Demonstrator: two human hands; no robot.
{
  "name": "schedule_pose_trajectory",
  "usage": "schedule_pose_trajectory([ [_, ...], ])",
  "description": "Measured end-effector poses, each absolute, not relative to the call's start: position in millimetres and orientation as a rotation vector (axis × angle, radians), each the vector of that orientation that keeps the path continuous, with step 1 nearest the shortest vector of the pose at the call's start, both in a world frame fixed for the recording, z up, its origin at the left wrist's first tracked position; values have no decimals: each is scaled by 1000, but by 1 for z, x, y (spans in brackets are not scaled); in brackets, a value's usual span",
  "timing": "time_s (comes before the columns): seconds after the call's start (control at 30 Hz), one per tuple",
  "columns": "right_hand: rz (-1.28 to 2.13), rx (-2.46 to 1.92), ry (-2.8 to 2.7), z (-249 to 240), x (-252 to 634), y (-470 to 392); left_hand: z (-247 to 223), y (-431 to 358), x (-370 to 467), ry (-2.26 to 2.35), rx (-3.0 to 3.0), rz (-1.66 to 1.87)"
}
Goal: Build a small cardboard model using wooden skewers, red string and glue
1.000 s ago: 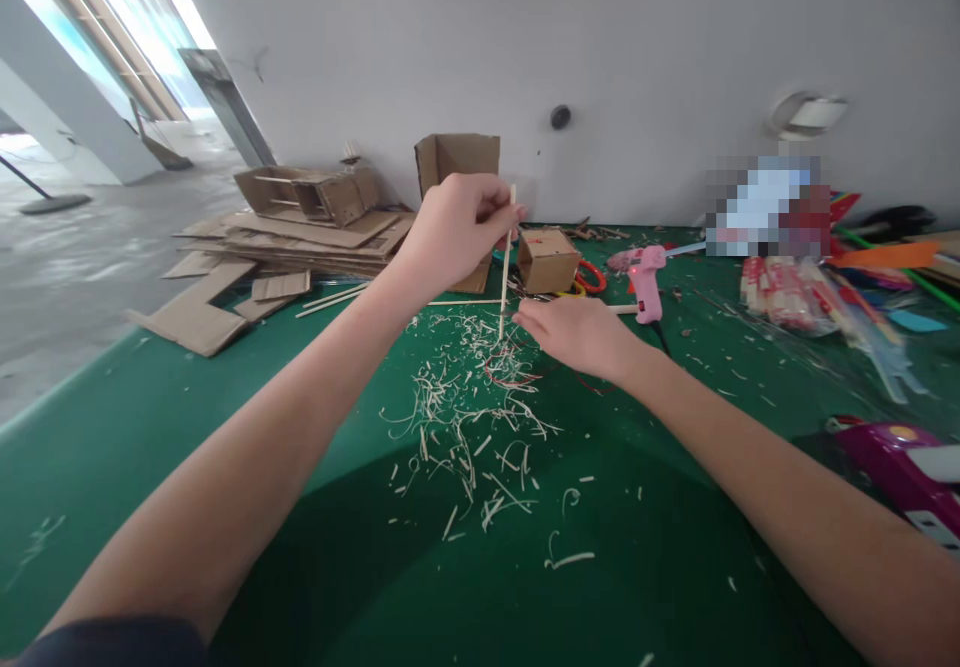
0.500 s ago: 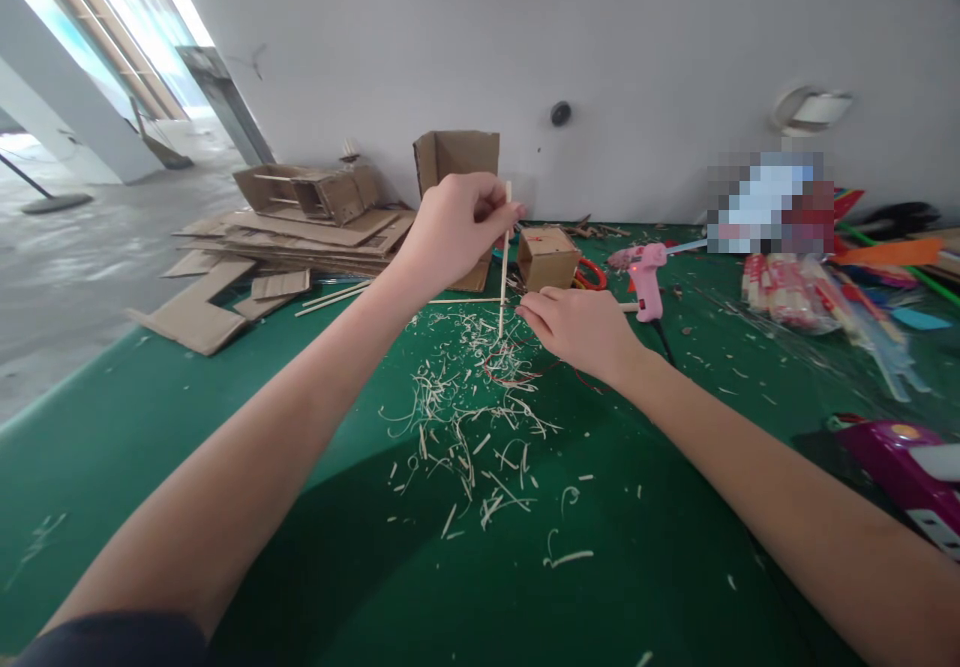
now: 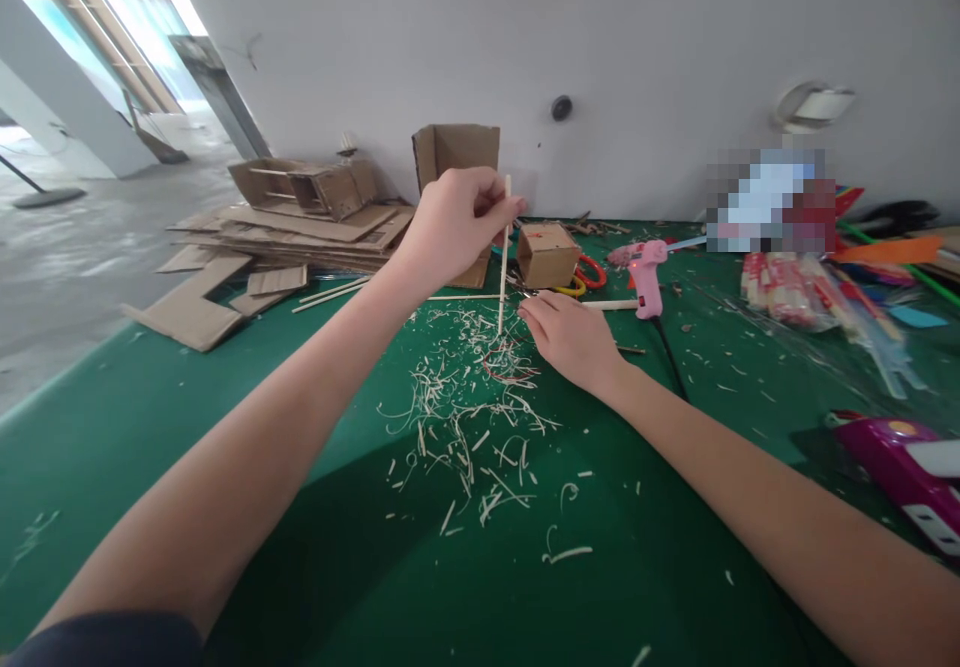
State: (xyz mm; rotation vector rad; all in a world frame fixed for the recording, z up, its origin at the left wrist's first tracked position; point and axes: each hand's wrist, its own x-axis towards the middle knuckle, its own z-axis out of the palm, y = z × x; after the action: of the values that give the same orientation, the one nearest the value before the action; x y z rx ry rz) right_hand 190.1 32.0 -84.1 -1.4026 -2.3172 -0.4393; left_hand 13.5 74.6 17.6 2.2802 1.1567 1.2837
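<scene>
My left hand (image 3: 465, 217) pinches the upper part of a thin wooden stick (image 3: 503, 282) that stands nearly upright over the green table. Close to the stick's lower part is my right hand (image 3: 574, 335), palm down, its thumb and fingers drawn together. Whatever lies between those fingertips is too small to make out. A thin red wire (image 3: 510, 377) curls among pale wood shavings (image 3: 442, 397) below the stick. Behind the right hand stands a small cardboard box (image 3: 547, 257), with the handles of scissors (image 3: 592, 272) beside it.
A pink glue gun (image 3: 649, 277) stands to the right, its cable trailing forward. Flattened cardboard (image 3: 300, 237) is piled at the back left. Bagged sticks (image 3: 787, 292) and a purple tool (image 3: 900, 472) lie at the right. A wall rises behind the table.
My right hand has shifted slightly left and down, and less of the red wire shows beside it. My left hand still holds the stick upright in nearly the same place.
</scene>
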Motion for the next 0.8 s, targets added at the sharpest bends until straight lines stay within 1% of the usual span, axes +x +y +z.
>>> schedule_pose_trajectory([
  [0.13, -401, -1425, -2323, -89, 188, 33, 16, 75, 15, 1141, 2273, 1285],
  [0.4, -562, -1495, -2288, -90, 186, 36, 17, 74, 17, 1102, 2307, 1274],
  [0.57, -556, -1556, -2419, -89, 184, 36, 18, 71, 18, 1120, 2332, 1236],
  [0.8, -678, -1442, -2284, -91, 185, 38, 16, 77, 17, 1121, 2307, 1270],
])
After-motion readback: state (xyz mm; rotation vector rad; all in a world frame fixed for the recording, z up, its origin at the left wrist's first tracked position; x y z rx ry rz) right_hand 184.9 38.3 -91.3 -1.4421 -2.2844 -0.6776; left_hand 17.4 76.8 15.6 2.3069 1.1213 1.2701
